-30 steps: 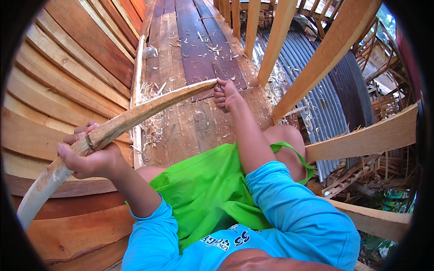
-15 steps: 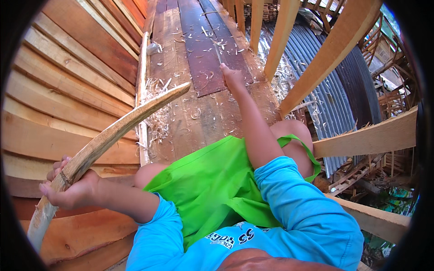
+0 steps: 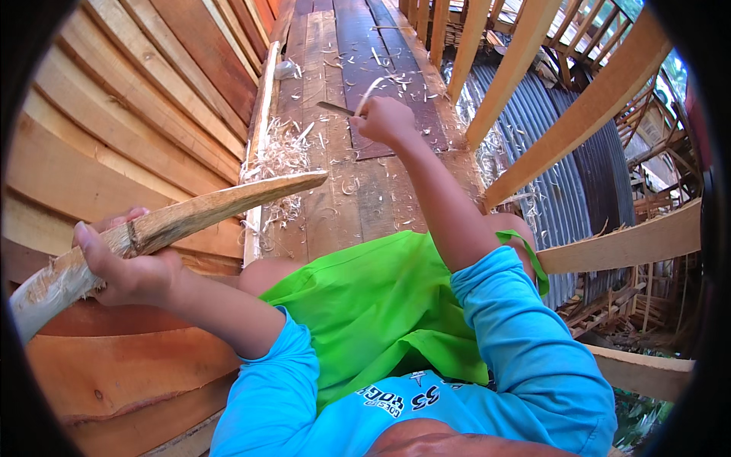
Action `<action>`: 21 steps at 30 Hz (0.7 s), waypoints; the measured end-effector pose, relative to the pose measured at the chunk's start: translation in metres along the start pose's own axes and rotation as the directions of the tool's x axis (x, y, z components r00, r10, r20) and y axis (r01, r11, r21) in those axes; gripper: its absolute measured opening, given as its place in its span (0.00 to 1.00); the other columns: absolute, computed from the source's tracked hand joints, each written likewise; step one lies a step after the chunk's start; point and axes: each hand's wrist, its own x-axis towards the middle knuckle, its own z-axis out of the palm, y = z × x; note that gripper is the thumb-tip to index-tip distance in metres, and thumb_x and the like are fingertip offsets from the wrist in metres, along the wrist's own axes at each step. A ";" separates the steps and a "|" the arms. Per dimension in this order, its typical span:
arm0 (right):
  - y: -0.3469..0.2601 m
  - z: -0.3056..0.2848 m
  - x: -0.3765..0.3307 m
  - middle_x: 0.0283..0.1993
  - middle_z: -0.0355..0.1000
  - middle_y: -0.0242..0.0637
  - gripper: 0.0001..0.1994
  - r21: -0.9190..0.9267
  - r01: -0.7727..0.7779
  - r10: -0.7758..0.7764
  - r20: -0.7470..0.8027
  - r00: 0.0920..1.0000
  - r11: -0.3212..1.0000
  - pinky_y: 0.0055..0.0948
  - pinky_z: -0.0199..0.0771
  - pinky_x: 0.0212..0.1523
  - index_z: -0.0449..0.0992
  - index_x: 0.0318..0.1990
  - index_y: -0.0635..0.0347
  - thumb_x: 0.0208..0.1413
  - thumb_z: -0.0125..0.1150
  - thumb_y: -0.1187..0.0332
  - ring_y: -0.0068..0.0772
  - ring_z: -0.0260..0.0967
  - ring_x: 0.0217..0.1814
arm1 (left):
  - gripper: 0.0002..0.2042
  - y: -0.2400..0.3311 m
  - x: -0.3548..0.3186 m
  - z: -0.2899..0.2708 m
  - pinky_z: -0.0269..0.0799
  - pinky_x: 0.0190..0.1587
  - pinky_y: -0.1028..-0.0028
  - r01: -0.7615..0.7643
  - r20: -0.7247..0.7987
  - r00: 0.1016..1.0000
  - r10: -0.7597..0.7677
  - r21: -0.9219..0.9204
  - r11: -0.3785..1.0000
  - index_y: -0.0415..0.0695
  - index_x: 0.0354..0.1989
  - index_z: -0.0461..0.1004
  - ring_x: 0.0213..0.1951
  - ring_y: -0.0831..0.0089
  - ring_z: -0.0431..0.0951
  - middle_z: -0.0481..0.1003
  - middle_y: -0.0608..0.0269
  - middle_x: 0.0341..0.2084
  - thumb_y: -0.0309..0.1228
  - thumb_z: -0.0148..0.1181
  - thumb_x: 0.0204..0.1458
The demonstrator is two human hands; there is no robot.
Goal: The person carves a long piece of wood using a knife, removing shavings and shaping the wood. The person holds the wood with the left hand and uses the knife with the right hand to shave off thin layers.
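Note:
My left hand is wrapped round a long, slightly curved wooden pole with a pale, roughly shaved surface. Its tapered tip points right, over the floor, and its thicker end runs out at the left rim. Farther off, my right hand is closed on a knife, its handle hidden in the fist. The narrow blade points left, apart from the pole. A thin, pale curled wood shaving rises beside the thumb; I cannot tell whether it is pinched in the fingers.
Plank wall on the left. A heap of shavings lies along the wall's foot on the board floor, near a small clear plastic bag. Wooden railing posts stand on the right, with corrugated metal roofing beyond. Green cloth covers my lap.
My right hand has turned the knife from pointing away to pointing left, and a curled shaving now shows beside it. The pole has tilted flatter, its tip slightly lower.

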 end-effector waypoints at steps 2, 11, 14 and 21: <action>-0.026 0.014 0.015 0.37 0.80 0.37 0.17 -0.052 0.084 -0.083 0.015 0.996 0.995 0.39 0.77 0.44 0.83 0.40 0.46 0.51 0.61 0.48 0.40 0.78 0.41 | 0.15 0.000 0.005 -0.005 0.68 0.20 0.72 0.004 0.020 1.000 -0.004 -0.006 1.000 0.39 0.23 0.65 0.15 0.68 0.69 0.63 0.62 0.13 0.37 0.58 0.52; -0.168 0.039 0.036 0.47 0.78 0.38 0.16 -0.267 0.515 -0.444 0.284 0.850 0.814 0.39 0.77 0.45 0.81 0.45 0.54 0.50 0.63 0.60 0.39 0.76 0.50 | 0.16 -0.002 0.013 -0.017 0.66 0.24 0.71 0.084 0.058 0.995 -0.086 0.044 0.995 0.41 0.20 0.65 0.17 0.68 0.70 0.64 0.60 0.13 0.39 0.58 0.53; -0.182 0.051 0.047 0.48 0.78 0.36 0.15 -0.340 0.610 -0.496 0.367 0.787 0.716 0.40 0.77 0.44 0.80 0.46 0.54 0.50 0.64 0.62 0.38 0.76 0.50 | 0.16 -0.004 0.015 -0.020 0.66 0.23 0.71 0.081 0.081 0.993 -0.082 0.016 0.997 0.41 0.20 0.65 0.18 0.68 0.70 0.65 0.60 0.14 0.39 0.58 0.53; -0.169 0.060 0.053 0.49 0.76 0.40 0.12 -0.417 0.577 -0.524 0.247 0.815 0.702 0.46 0.71 0.47 0.81 0.44 0.54 0.54 0.56 0.68 0.43 0.74 0.52 | 0.14 -0.010 0.017 -0.021 0.67 0.21 0.70 0.039 0.079 0.996 -0.038 -0.008 0.999 0.40 0.21 0.65 0.16 0.67 0.69 0.65 0.60 0.14 0.35 0.59 0.52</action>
